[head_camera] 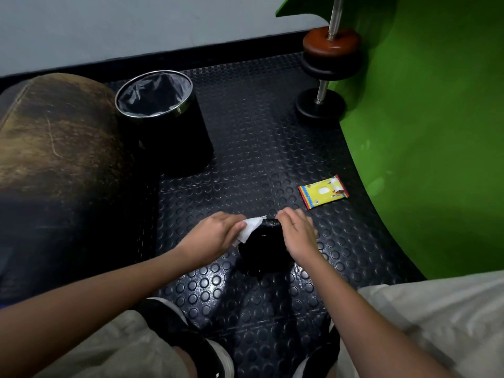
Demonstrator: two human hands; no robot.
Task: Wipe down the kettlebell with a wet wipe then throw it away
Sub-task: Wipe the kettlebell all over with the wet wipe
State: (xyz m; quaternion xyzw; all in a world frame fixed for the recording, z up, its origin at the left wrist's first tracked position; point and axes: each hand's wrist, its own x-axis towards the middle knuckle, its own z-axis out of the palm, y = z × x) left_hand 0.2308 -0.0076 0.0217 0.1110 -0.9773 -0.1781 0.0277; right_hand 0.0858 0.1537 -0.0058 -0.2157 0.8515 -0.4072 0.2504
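A black kettlebell point(263, 249) stands on the studded rubber floor point(259, 148), between the person's knees and a little ahead of them. The left hand point(215, 236) holds a crumpled white wipe point(249, 227), its grip pinching the wipe against the left end of the kettlebell's handle. The right hand point(297, 230) lies over the right end of the handle, fingers curled down on it; whether that grip fully wraps the bar cannot be told, since the hand hides it. The middle of the handle shows as a short dark bar between the two hands.

A yellow wipe pack point(323, 191) lies flat on the floor just beyond the right hand, apart from it, with its flap peeled back. A black bin point(166, 124) with a metal rim and a clear liner stands upright further off to the left, beside a worn brown cushion point(54, 137). At the far right a dumbbell point(327, 69) leans on end against a green wall point(425, 132).
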